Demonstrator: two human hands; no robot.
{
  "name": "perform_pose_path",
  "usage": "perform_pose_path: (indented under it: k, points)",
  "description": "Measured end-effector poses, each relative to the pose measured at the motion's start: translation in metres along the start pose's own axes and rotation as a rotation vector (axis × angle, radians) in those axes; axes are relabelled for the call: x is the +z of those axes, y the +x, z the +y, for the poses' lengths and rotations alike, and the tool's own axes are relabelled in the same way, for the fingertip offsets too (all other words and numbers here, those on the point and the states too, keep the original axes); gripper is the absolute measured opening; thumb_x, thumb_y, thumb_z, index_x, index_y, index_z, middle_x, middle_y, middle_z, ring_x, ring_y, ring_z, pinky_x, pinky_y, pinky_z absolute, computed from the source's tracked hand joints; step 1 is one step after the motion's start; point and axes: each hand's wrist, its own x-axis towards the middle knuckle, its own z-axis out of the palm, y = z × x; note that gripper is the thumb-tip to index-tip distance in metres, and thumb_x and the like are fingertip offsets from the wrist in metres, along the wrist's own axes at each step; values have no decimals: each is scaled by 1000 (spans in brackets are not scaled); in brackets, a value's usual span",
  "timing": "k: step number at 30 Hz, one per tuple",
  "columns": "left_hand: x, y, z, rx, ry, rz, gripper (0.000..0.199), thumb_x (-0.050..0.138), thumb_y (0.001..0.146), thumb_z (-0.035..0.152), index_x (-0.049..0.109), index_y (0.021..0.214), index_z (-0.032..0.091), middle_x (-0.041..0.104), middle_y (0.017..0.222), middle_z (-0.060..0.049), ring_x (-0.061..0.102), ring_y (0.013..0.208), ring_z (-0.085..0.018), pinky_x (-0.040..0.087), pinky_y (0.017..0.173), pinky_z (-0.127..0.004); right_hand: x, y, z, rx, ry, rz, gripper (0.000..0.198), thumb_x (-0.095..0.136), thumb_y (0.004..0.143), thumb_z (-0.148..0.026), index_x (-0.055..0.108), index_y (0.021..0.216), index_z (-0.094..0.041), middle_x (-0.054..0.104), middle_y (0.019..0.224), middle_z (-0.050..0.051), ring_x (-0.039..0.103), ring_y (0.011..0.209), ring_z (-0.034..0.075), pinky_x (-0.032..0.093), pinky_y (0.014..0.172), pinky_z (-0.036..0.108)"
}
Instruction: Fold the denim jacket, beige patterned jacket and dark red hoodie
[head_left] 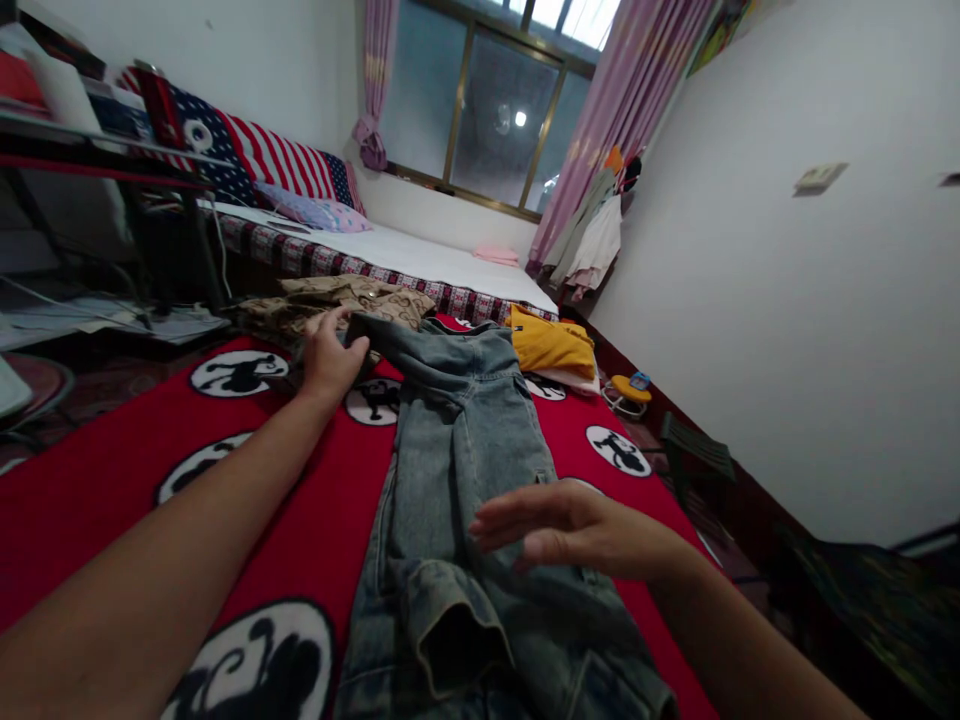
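A faded blue denim jacket (431,470) lies lengthwise on a red blanket (337,520) printed with white circles and black cartoon figures. Its collar end points away from me, and an open cuff (457,630) faces me near the bottom. My left hand (330,350) reaches far forward and grips a denim sleeve end, pulled out to the left side. My right hand (547,525) hovers over the jacket's right half, fingers stretched out and thumb apart, holding nothing.
A patterned brown garment (337,297) lies beyond my left hand. Folded yellow clothing (551,345) sits at the far right of the blanket. Behind stands a bed (420,262) below a window. A cluttered desk (105,150) is at left; a small yellow stool (631,388) stands right.
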Motion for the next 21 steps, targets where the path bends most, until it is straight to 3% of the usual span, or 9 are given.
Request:
perform_pose_path:
  k: [2, 4, 6, 8, 12, 14, 16, 19, 21]
  points:
    - [0, -12, 13, 120, 78, 38, 43, 62, 77, 13, 60, 120, 18, 45, 139, -12, 41, 132, -30, 31, 115, -46, -11, 25, 20, -157, -265, 240, 39, 58, 90, -40, 62, 123, -21, 63, 128, 11, 57, 122, 24, 46, 101, 41]
    - [3, -25, 32, 261, 39, 6, 35, 57, 82, 15, 62, 117, 20, 46, 140, -10, 40, 134, -28, 30, 116, -44, -19, 51, 44, -242, -616, 484, 41, 53, 93, -35, 57, 131, -22, 53, 141, 11, 43, 135, 24, 32, 113, 48]
    - [11, -39, 49, 417, -59, -156, 28, 52, 88, 19, 64, 114, 19, 55, 132, -9, 47, 128, -24, 35, 113, -41, -20, 70, 66, -197, -918, 521, 47, 50, 93, -32, 49, 140, -24, 38, 153, 8, 27, 144, 25, 19, 117, 54]
    - [22, -56, 58, 513, -128, -385, 28, 50, 92, 26, 65, 114, 18, 59, 127, -9, 52, 123, -22, 40, 110, -39, -17, 79, 79, -135, -1076, 505, 49, 47, 94, -31, 44, 143, -25, 32, 156, 6, 23, 146, 25, 17, 117, 56]
    - [44, -92, 58, 550, -12, -687, 35, 52, 93, 36, 65, 120, 19, 52, 138, -13, 48, 130, -27, 35, 112, -48, -23, 78, 72, -162, -1063, 578, 36, 48, 93, -32, 63, 124, -20, 59, 136, 10, 51, 128, 24, 40, 107, 43]
    - [50, -105, 54, 572, 83, -732, 36, 56, 91, 38, 65, 121, 22, 50, 141, -13, 43, 134, -30, 28, 115, -54, -42, 82, 60, -166, -980, 652, 28, 48, 92, -33, 71, 102, -19, 73, 106, 9, 67, 99, 23, 51, 88, 36]
    - [52, -112, 53, 596, 146, -736, 38, 60, 88, 39, 65, 122, 24, 47, 144, -14, 40, 136, -31, 24, 115, -57, -71, 95, 46, -187, -870, 784, 25, 50, 90, -31, 72, 92, -18, 74, 87, 6, 69, 73, 19, 53, 72, 31]
    - [52, -114, 53, 620, 186, -724, 39, 61, 87, 38, 64, 125, 25, 45, 146, -15, 39, 137, -33, 23, 115, -57, -125, 129, 26, -268, -741, 982, 23, 53, 82, -21, 69, 98, -16, 73, 95, 7, 68, 62, 15, 53, 66, 28]
    - [51, -114, 54, 638, 191, -726, 40, 61, 87, 38, 64, 125, 26, 43, 147, -16, 38, 137, -33, 23, 115, -58, -158, 154, 14, -236, -710, 1065, 29, 49, 80, -15, 67, 103, -15, 72, 99, 7, 68, 61, 14, 54, 66, 28]
